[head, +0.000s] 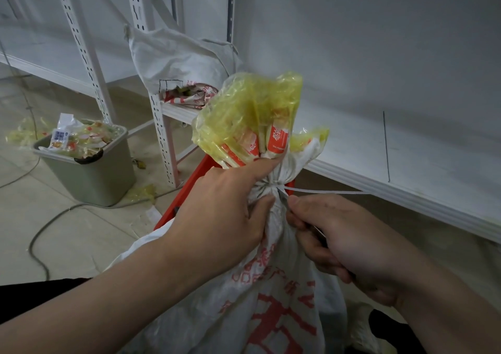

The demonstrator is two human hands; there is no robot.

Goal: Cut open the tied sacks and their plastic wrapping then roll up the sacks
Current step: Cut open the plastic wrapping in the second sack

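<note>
Head view. The white woven sack with red printing (pixel 276 299) stands upright between the person's forearms, in front of a low white metal shelf (pixel 406 188) and against a red frame (pixel 193 180). Its neck is bunched and cinched by a thin white plastic tie (pixel 322 192), whose free tail runs off to the right. Crumpled yellow translucent plastic wrapping (pixel 252 104) billows out above the tie, with orange-and-white packets showing inside it.

The left hand (pixel 230 202) is wrapped round the neck, forefinger above the tie and thumb just below it. The right hand (pixel 349 248) is curled tight on a slim grey metal cutting tool (pixel 284 200), its tip at the tie. What kind of tool it is cannot be told.

Judgement: the step in hand is severing the tie, which is not yet cut.
- Work the edge under the tie band only, not into the woven cloth or the wrapping.
- Direct the cut away from the left thumb, which sits very close to the tip.
- Keep the neck held firm so the band stays taut.

Elsewhere, a grey-green plastic bin (pixel 92 180) of yellow wrapping scraps stands on the floor to the left, and a slack white sack (pixel 173 58) lies on the shelf behind.
</note>
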